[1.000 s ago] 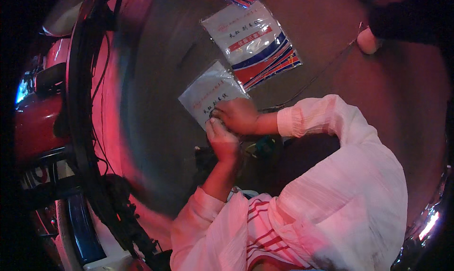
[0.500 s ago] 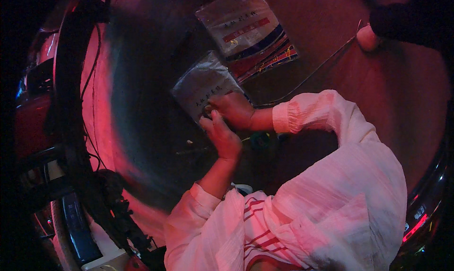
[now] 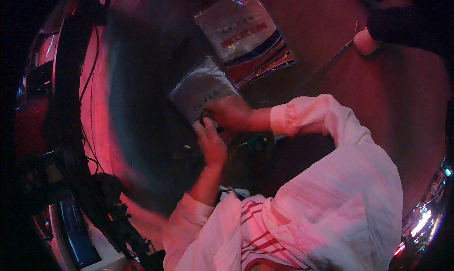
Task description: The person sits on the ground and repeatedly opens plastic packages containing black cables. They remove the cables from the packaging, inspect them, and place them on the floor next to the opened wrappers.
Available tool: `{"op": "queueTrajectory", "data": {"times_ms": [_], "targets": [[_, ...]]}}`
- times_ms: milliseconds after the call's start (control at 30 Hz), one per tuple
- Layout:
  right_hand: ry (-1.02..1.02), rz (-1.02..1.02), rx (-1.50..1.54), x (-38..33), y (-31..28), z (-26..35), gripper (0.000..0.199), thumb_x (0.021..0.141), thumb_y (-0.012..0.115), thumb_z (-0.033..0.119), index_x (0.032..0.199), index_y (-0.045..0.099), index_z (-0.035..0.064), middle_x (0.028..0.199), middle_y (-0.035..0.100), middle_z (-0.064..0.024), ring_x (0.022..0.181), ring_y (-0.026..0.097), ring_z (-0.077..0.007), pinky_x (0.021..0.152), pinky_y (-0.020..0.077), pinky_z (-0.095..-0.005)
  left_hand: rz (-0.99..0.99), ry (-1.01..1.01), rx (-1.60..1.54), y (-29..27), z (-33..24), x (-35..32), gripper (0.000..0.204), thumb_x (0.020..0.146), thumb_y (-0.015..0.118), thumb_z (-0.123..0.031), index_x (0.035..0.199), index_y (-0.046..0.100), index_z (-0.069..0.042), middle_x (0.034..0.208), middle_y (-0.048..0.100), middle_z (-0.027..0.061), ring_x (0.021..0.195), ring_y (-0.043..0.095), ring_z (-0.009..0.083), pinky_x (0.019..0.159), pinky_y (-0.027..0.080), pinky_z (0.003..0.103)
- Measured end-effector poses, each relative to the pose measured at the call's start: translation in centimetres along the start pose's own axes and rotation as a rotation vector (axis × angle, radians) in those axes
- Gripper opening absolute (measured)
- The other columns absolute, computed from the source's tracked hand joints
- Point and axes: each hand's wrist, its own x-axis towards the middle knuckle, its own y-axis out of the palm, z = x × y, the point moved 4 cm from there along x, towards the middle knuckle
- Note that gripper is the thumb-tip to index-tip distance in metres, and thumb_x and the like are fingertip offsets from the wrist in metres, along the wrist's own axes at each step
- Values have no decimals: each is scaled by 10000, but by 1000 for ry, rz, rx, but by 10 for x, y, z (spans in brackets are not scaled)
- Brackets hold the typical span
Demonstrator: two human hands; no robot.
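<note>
Pinching the lower edge of a clear plastic packet point(image 3: 201, 92) with both hands, our right hand point(image 3: 230, 112) grips from the side and our left hand point(image 3: 211, 144) from below. Another striped packet point(image 3: 246, 36) lies just beyond it on the floor point(image 3: 388, 96).

The setting appears to be a dim workshop or packing area lit in red, though the exact kind of premises cannot be confirmed. Evidence: a broad dark work surface point(image 3: 142, 105) carries flat clear plastic packets, one grey point(image 3: 201, 88) near its middle and a second one with red and blue stripes point(image 3: 246, 39) towards its far edge, suggesting bagged goods being handled. Along the surface's left edge stands a curved black frame point(image 3: 66, 81) with loose cables point(image 3: 90, 129) hanging off it, and dark machine parts point(image 3: 109, 204) sit at its near left corner.
</note>
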Motion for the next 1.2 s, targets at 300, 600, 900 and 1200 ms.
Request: {"op": "queueTrajectory", "data": {"times_ms": [300, 600, 900, 1200], "targets": [[-260, 217, -276, 6, -11, 5, 287, 771, 589, 191, 1050, 549, 137, 906, 611, -132, 778, 618, -334, 606, 487, -430, 193, 475, 803, -49, -23, 25, 237, 868, 521, -171, 1089, 550, -92, 1028, 599, 166, 930, 576, 371, 746, 463, 416], [-431, -77, -321, 3, -5, 1, 256, 772, 586, 228, 1005, 558, 126, 881, 612, -97, 740, 629, -286, 559, 494, -407, 188, 461, 1091, -32, -40, 23, 257, 819, 528, -87, 1075, 546, -87, 1025, 597, 159, 903, 584, 368, 731, 472, 436], [-581, 363, -251, -37, 16, 21, 278, 769, 595, 270, 1014, 562, 141, 815, 618, -91, 699, 621, -281, 522, 476, -395, 641, 654, 1104, -63, -26, -9, 138, 753, 584, -102, 890, 577, -89, 816, 608, 169, 780, 597, 356, 645, 467, 451], [-488, 377, -160, -54, 15, 28, 181, 762, 576, 219, 908, 565, 114, 745, 612, -82, 637, 610, -291, 484, 462, -411, 495, 665, 847, -58, -19, -31, 99, 805, 563, -104, 878, 595, -43, 783, 600, 189, 715, 601, 353, 578, 462, 396]]}}
